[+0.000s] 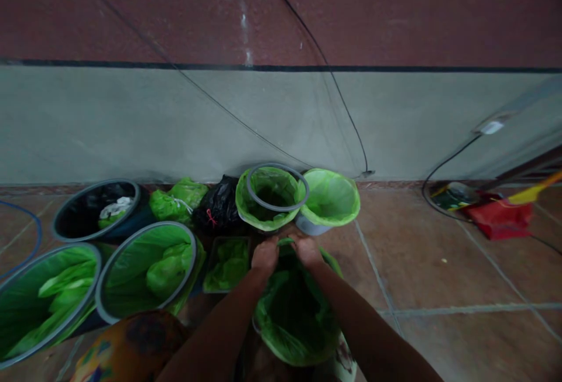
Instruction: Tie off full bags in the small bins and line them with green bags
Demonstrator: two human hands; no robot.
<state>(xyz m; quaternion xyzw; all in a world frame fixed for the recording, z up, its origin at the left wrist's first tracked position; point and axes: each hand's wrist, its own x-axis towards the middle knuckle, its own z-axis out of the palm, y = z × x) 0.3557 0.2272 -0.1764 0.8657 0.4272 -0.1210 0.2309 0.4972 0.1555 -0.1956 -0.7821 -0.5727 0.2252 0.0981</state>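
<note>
Right in front of me stands a bin lined with a green bin bag, seen from above with a dark inside. At its far rim my left hand is closed on the edge of the bag. My right hand grips the same edge a little to the right, fingers curled over it. A short stretch of green bag shows between the two hands. Just beyond are a bin with a green liner and a loose grey ring on top, and a pale bin with a green liner.
To the left stand several bins with bags, among them a grey-rimmed one and a black-lined one. Tied green and black bags lean by the wall. A red dustpan and black cable lie right.
</note>
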